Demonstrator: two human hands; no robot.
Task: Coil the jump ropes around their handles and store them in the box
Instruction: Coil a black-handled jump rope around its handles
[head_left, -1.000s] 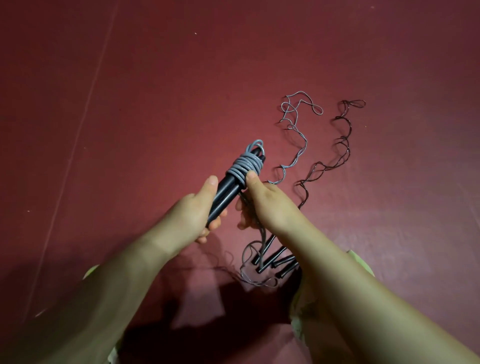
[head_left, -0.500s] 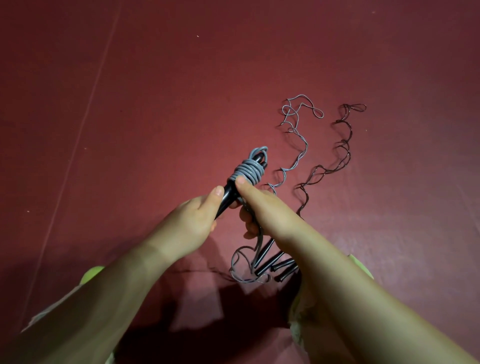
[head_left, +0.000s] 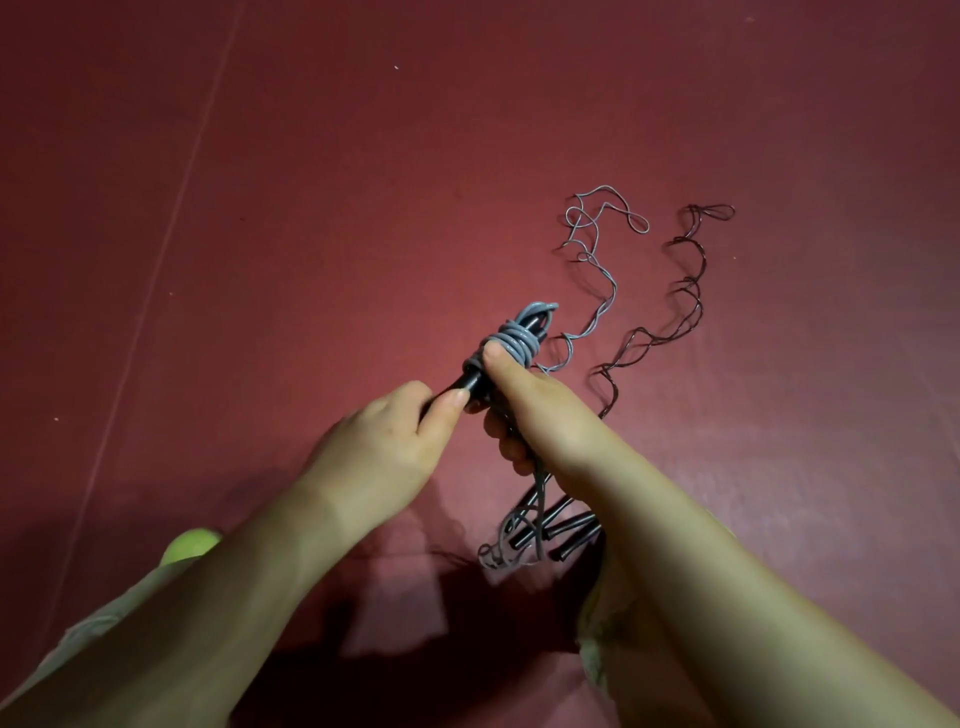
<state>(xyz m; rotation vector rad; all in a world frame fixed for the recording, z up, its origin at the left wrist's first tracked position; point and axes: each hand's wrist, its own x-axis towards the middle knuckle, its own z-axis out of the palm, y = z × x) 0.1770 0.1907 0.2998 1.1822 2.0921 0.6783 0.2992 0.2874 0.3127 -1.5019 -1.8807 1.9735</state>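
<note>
The handles (head_left: 470, 382) are gripped low by the left hand (head_left: 384, 447), long axis pointing up-right; the coil (head_left: 511, 343) is pinned under the right hand (head_left: 540, 410) thumb (box isn't seen anywhere).

You have one view only, from the camera on your head, so no second view shares the scene. It looks forward and steeply down at the red floor (head_left: 260, 208), wide-angled. Your forearms enter from 7 and 5 o'clock, and your left hand (head_left: 384, 441) and right hand (head_left: 540, 410) meet close beneath the lens, near centre. The floor fills the frame toward 12 o'clock.
</note>
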